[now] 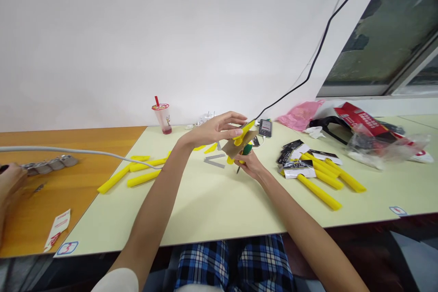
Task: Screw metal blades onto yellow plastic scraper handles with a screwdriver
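Above the middle of the table, my left hand (pixel 219 128) is closed, thumb and fingers pinching a flat yellow plastic piece (pixel 245 132). Below it, my right hand (pixel 252 164) is wrapped round a tool with a green handle (pixel 247 149); a thin metal shaft points down from the fist, like a screwdriver. Between both hands sits a brown cardboard piece (pixel 234 148), partly covering the yellow parts behind it. Thin grey metal strips (pixel 215 163) and a small yellow piece (pixel 211 148) lie on the table just left of my right hand.
Yellow tubes (pixel 143 178) lie at left; carded yellow tubes (pixel 320 191) lie at right. A drink cup (pixel 162 118) and phone (pixel 265 128) stand or lie near the wall. Plastic bags (pixel 372 141) fill the back right. Another person's hand (pixel 12 180) is at far left.
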A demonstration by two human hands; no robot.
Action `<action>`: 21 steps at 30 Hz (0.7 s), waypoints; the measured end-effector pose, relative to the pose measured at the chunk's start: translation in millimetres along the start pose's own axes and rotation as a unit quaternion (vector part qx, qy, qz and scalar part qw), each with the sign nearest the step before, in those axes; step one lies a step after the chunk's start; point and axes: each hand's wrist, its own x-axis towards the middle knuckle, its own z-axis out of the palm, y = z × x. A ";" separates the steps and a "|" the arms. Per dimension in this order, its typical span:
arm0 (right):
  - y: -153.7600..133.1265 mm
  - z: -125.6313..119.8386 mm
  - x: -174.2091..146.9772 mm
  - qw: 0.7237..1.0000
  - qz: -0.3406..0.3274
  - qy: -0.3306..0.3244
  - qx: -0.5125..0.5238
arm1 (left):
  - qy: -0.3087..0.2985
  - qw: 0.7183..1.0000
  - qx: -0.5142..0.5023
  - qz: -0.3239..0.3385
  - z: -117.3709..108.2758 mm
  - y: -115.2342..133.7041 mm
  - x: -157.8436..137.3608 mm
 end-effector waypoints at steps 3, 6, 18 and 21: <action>0.3 1.5 0.3 1.000 0.000 0.004 -0.010 | 0.010 1.000 0.029 -0.005 -4.0 -6.1 1.7; -1.4 4.7 -0.6 0.999 0.012 0.008 -0.046 | 0.022 0.998 0.062 -0.008 -5.9 -9.8 2.5; -11.4 8.0 -4.5 0.995 0.026 0.010 -0.095 | 0.116 0.979 0.163 -0.029 -21.1 -31.0 4.1; -18.4 4.4 -13.8 0.991 0.023 -0.011 -0.135 | 0.155 0.979 0.114 -0.064 -30.2 -40.3 2.5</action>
